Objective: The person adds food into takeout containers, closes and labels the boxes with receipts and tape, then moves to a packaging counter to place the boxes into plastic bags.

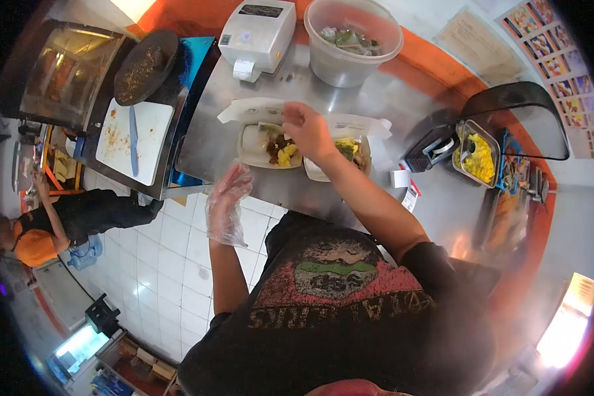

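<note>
Two hands are at work at a steel counter (pixel 280 193). The right hand (pixel 305 129), bare, is over the gap between two open food boxes, beside the food of the left box (pixel 245 162). Its fingers are partly bent and directed towards that box; whether the fingertips meet, or touch the box, I cannot tell. The left hand (pixel 230 198) wears a clear, loose plastic glove and is raised near the counter's front edge, just below the left box in the view. Its fingers are apart from the thumb and loosely curved, the grasp unclosed.

Both boxes stand side by side on the counter, lids folded back on the far side. The left box contains white, brown and yellow food. The right box (pixel 317 173) contains yellow and green food, partly screened by the right wrist.

Beyond the boxes are a label printer (pixel 257 33), with a label protruding, and a translucent tub (pixel 340 66) holding green contents. To the right are a black dispenser (pixel 429 152) and a clear container (pixel 476 155) of yellow food. To the left, a blue knife (pixel 133 138) lies on a soiled white cutting board (pixel 158 132); a dark stone dish (pixel 142 72) is at its far end. Further left, a person in orange (pixel 38 245) is at a separate work area.
</note>
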A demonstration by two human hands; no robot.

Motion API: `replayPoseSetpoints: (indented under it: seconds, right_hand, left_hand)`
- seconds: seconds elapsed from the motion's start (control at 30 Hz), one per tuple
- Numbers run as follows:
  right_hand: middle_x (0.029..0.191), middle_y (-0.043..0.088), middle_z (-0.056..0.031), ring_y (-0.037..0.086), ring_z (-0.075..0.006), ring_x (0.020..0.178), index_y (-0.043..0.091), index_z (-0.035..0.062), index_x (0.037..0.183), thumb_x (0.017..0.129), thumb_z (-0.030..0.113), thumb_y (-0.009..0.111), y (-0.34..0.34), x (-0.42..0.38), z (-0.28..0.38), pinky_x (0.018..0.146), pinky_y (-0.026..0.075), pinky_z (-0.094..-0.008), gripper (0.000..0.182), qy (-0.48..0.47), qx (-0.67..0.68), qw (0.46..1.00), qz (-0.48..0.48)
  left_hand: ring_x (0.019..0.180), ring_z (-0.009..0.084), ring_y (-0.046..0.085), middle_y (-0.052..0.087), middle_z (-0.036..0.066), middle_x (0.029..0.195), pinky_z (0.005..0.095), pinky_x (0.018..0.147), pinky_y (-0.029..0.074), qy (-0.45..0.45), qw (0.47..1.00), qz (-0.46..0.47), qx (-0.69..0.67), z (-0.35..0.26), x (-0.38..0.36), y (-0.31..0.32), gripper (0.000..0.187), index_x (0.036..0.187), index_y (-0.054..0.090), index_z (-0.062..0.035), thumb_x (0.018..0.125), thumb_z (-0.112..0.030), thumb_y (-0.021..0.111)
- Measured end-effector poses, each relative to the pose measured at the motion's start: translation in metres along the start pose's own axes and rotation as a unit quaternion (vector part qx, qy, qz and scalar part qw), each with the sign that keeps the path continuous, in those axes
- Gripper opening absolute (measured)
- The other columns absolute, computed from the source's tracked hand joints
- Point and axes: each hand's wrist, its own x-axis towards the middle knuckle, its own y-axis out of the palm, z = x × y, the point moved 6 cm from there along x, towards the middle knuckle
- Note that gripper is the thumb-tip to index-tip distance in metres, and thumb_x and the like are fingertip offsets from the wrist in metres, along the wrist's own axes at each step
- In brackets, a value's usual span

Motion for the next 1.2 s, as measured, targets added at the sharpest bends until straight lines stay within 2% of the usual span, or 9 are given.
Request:
replayPoseSetpoints:
  seconds: [0.13,0.27,0.4,0.47,0.57,0.77,0.97,1.1,1.2]
  right_hand:
    - [0.096,0.069,-0.0105,0.063,-0.0141,0.083,0.064,-0.0014,0.111,0.085,0.001,0.061,-0.04,-0.024,0.036,0.079,0.05,-0.0276,0.027,-0.046,-0.034,0.996,-0.074]
    - [0.091,0.068,-0.0084,0.061,-0.014,0.071,0.065,0.0028,0.112,0.082,0.004,0.065,-0.139,-0.074,0.004,0.067,0.051,-0.0302,0.03,0.021,-0.184,0.927,-0.327]
    - [0.088,0.067,-0.0076,0.061,-0.0153,0.068,0.066,0.0035,0.109,0.08,0.005,0.067,-0.187,-0.078,-0.017,0.065,0.05,-0.0298,0.029,-0.042,-0.24,0.909,-0.339]
    - [0.092,0.066,-0.0101,0.061,-0.0172,0.067,0.068,0.0027,0.105,0.081,0.006,0.069,-0.194,-0.067,-0.048,0.063,0.05,-0.03,0.025,-0.062,-0.29,0.925,-0.237]
    - [0.096,0.066,-0.0125,0.064,-0.0208,0.071,0.071,0.0008,0.098,0.08,0.003,0.067,-0.208,-0.075,-0.05,0.068,0.053,-0.0323,0.019,-0.052,-0.27,0.922,-0.271]
    - [0.099,0.068,-0.0108,0.067,-0.0181,0.084,0.072,0.0003,0.098,0.078,-0.003,0.067,-0.224,-0.128,-0.077,0.076,0.056,-0.0268,0.021,-0.093,-0.162,0.927,-0.324]
    - [0.112,0.066,-0.0111,0.066,-0.0149,0.086,0.071,0.0001,0.107,0.079,-0.004,0.062,-0.23,-0.166,-0.09,0.075,0.054,-0.0252,0.03,0.005,-0.199,0.935,-0.293]
    - [0.097,0.069,-0.0108,0.065,-0.0214,0.078,0.073,0.0058,0.103,0.077,0.0,0.06,-0.292,-0.227,-0.11,0.071,0.053,-0.0322,0.03,0.076,-0.266,0.826,-0.491]
    - [0.093,0.069,-0.0091,0.064,-0.0263,0.081,0.075,0.0105,0.093,0.077,0.007,0.065,-0.336,-0.244,-0.15,0.077,0.051,-0.0382,0.019,0.119,-0.345,0.819,-0.443]
  left_hand:
    - [0.114,0.027,0.058,0.059,0.017,0.129,0.0369,0.1,0.045,0.016,1.0,0.021,0.002,0.003,-0.003,0.001,0.058,0.136,0.052,0.004,0.081,-0.009,0.06]
    - [0.114,0.0242,0.058,0.06,0.014,0.13,0.0367,0.1,0.045,0.105,0.975,0.086,0.173,0.005,0.014,0.037,0.051,0.136,0.053,0.0013,0.085,-0.005,0.056]
    - [0.119,0.0308,0.056,0.061,0.018,0.127,0.0404,0.102,0.043,0.329,0.83,0.101,0.439,-0.016,0.026,0.125,0.047,0.136,0.054,-0.0076,0.09,-0.01,0.059]
    - [0.113,0.0332,0.058,0.063,0.02,0.121,0.0446,0.101,0.044,0.426,0.743,0.029,0.516,-0.006,0.039,0.152,0.045,0.134,0.057,-0.01,0.089,-0.012,0.062]
    - [0.106,0.035,0.058,0.065,0.018,0.109,0.0474,0.095,0.045,0.374,0.716,-0.024,0.589,0.017,0.057,0.167,0.04,0.125,0.062,-0.0081,0.086,-0.012,0.065]
    - [0.079,0.0322,0.06,0.061,0.009,0.082,0.0449,0.069,0.047,0.452,0.639,0.106,0.613,0.042,0.032,0.18,0.021,0.098,0.067,-0.0038,0.077,-0.01,0.068]
    - [0.081,0.0327,0.059,0.062,0.012,0.086,0.0439,0.071,0.048,0.409,0.697,0.109,0.579,0.1,0.015,0.16,0.029,0.103,0.066,-0.004,0.075,-0.009,0.07]
    - [0.088,0.0345,0.06,0.063,0.014,0.094,0.0449,0.078,0.049,0.424,0.688,0.09,0.583,0.098,0.012,0.163,0.034,0.11,0.065,-0.004,0.076,-0.008,0.068]
    - [0.092,0.0356,0.061,0.066,0.015,0.1,0.0459,0.084,0.048,0.419,0.696,0.017,0.582,0.072,0.007,0.175,0.041,0.119,0.062,-0.0052,0.079,-0.01,0.069]
